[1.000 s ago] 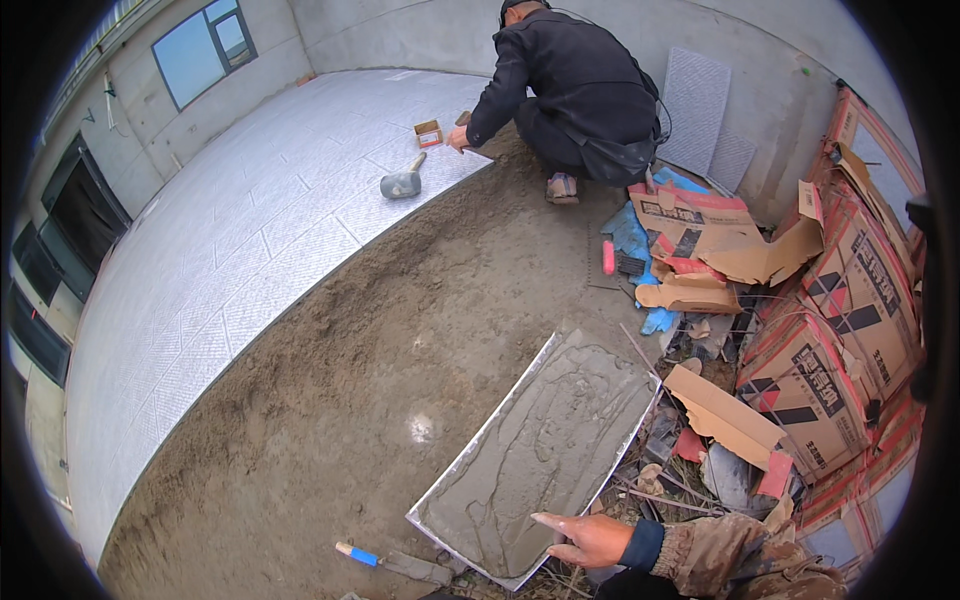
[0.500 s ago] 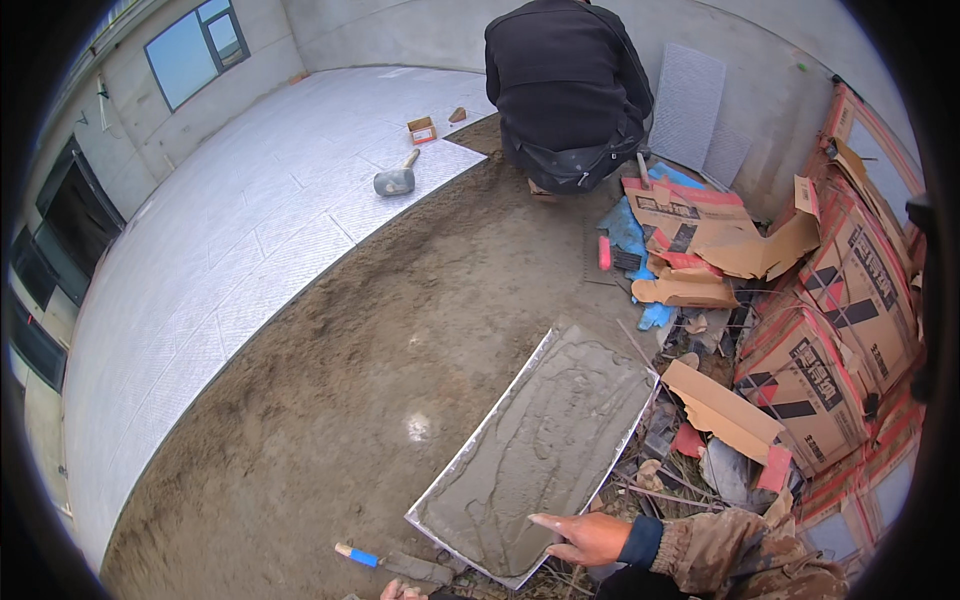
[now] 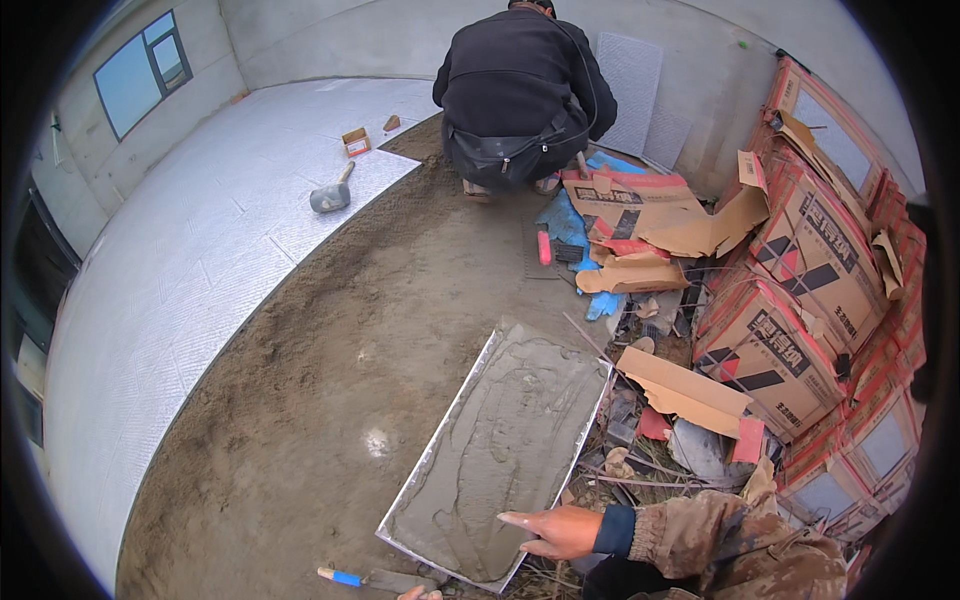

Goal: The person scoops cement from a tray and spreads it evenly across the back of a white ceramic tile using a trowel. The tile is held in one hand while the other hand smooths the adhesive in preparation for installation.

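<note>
My right hand [image 3: 562, 531] reaches in from the lower right, its index finger stretched out over the wet grey mortar [image 3: 500, 440] and its thumb apart. Nothing shows between those fingers. Whether the fingertip touches the mortar I cannot tell. The mortar covers a rectangular tile [image 3: 434, 456], leaving a pale rim along its edges. Of my left hand [image 3: 420, 594], only some fingers show at the bottom edge; what they do is hidden. Just beside them lies a trowel [image 3: 398, 580] with a blue and wooden handle.
Ahead, a person in black [image 3: 515, 95] squats on the bare ground. Textured pale tiles [image 3: 200, 270] cover the left side, bearing a rubber mallet [image 3: 330, 196] and a small box [image 3: 356, 141]. Cardboard boxes [image 3: 770, 350], torn cardboard [image 3: 680, 385] and debris crowd the right.
The whole view has shifted, so the scene sits farther left. My right hand keeps its place by the tile's near right edge. The squatting person's head has come into view.
</note>
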A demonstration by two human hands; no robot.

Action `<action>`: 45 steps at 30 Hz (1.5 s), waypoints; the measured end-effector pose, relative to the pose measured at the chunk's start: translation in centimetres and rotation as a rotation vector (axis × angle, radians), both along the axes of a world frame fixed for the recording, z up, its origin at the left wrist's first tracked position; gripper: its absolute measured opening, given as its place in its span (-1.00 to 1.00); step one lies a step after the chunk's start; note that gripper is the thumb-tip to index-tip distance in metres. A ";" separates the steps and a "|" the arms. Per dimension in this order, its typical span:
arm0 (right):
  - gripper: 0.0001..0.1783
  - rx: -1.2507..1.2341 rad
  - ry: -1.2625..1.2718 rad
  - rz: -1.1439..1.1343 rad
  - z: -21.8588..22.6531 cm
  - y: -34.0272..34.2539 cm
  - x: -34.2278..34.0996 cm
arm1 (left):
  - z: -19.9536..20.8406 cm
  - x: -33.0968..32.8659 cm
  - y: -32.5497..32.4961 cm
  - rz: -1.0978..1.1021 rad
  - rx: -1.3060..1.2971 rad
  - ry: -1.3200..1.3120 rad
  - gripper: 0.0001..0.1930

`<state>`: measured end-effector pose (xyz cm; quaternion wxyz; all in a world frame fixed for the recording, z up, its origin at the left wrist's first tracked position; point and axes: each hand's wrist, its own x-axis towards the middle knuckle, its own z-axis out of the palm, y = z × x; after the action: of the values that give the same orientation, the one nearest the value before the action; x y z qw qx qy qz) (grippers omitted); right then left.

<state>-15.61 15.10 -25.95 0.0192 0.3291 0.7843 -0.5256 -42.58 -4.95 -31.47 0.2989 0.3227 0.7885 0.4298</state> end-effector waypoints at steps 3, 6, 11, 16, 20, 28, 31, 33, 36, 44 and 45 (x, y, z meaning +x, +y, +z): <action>-0.23 0.031 0.051 -0.016 -0.7 -0.2 0.1 | 0.2 0.1 0.2 -0.039 -0.009 0.023 -0.76; -0.23 0.066 0.093 -0.023 -1.3 -0.5 0.1 | 0.5 0.4 0.4 -0.018 -0.017 -0.015 -0.77; -0.24 0.059 0.108 -0.020 -2.0 -0.7 0.1 | 0.2 0.4 0.6 0.109 -0.042 -0.223 -0.76; -0.23 0.071 0.134 -0.017 -1.9 -0.6 -0.2 | -0.2 0.0 0.8 0.143 -0.042 -0.244 -0.73; -0.22 0.033 0.047 0.014 -1.3 -0.2 -0.3 | 0.1 0.1 1.0 0.112 -0.083 -0.195 -0.71; -0.20 -0.002 -0.007 0.043 -0.8 0.2 -0.3 | -0.6 -0.2 1.5 0.039 -0.035 -0.207 -0.68; -0.21 0.004 -0.009 0.050 -1.1 0.2 -0.1 | -0.8 -0.3 1.6 0.043 -0.023 -0.253 -0.69; -0.22 0.021 0.009 0.042 -1.3 0.1 0.0 | -0.9 -0.3 1.8 0.051 -0.022 -0.281 -0.70; -0.22 0.020 0.010 0.039 -1.8 0.0 0.1 | -1.0 -0.3 2.1 0.054 -0.041 -0.289 -0.72; -0.22 0.038 0.046 0.046 -3.5 -0.5 0.3 | -0.6 -0.4 2.7 0.064 -0.044 -0.339 -0.74; -0.22 0.032 0.037 0.053 -3.6 -0.5 0.3 | -0.5 -0.3 2.8 0.071 -0.034 -0.358 -0.75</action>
<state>-15.31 14.63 -29.54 0.0135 0.2988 0.8012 -0.5183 -42.87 -2.16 -31.98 0.4246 0.2081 0.7408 0.4771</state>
